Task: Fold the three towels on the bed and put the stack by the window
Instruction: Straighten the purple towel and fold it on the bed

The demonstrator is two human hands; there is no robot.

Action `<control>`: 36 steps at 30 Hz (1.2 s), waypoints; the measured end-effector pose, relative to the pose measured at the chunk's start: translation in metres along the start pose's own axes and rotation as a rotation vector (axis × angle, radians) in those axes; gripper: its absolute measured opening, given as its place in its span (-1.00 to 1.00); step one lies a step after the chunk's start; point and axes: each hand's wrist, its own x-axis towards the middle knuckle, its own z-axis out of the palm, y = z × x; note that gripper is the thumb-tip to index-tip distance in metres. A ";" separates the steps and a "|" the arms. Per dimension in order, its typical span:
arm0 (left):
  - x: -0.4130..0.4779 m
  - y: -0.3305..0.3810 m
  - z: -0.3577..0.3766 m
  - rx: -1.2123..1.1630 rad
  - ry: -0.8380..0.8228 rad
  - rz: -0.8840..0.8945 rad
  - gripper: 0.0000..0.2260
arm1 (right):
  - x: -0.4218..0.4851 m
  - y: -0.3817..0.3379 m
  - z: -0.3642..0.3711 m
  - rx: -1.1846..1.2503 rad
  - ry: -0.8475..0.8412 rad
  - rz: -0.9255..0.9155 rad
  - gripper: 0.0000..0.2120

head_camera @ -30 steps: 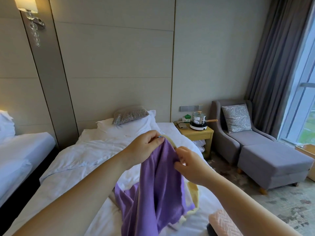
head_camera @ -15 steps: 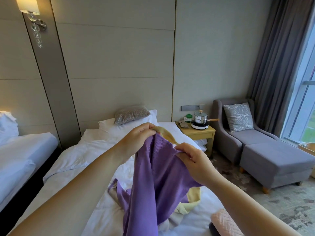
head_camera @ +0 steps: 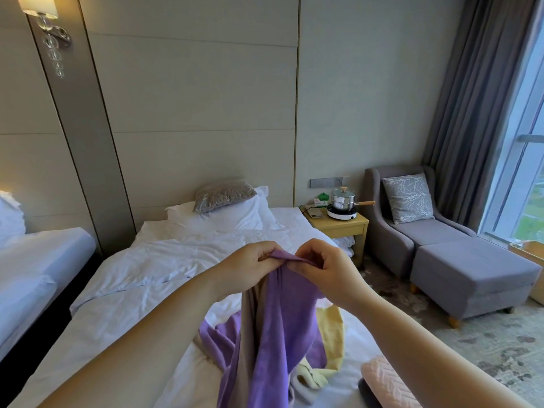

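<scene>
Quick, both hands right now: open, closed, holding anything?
Left hand: closed, pinching the top edge of the purple towel.
Right hand: closed, pinching the same edge beside it.

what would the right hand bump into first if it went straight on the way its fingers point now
Its fingers point across toward the left hand, so the right hand would likely meet that hand's fingertips first, with only the pinched edge of the purple towel between them.

The white bed [head_camera: 147, 275] bears pillows [head_camera: 229, 220], yellow towel [head_camera: 332, 331], pink towel [head_camera: 385, 381].
</scene>
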 end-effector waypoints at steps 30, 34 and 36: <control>-0.002 -0.002 -0.014 0.070 0.156 -0.072 -0.85 | 0.016 -0.008 -0.003 0.017 0.021 0.014 -0.91; -0.006 -0.006 0.002 0.007 0.024 -0.010 -0.77 | 0.019 -0.019 -0.003 0.111 -0.054 0.003 -0.88; -0.004 -0.004 0.004 -0.054 0.126 0.060 -0.81 | 0.018 -0.020 -0.005 0.147 -0.091 0.004 -0.92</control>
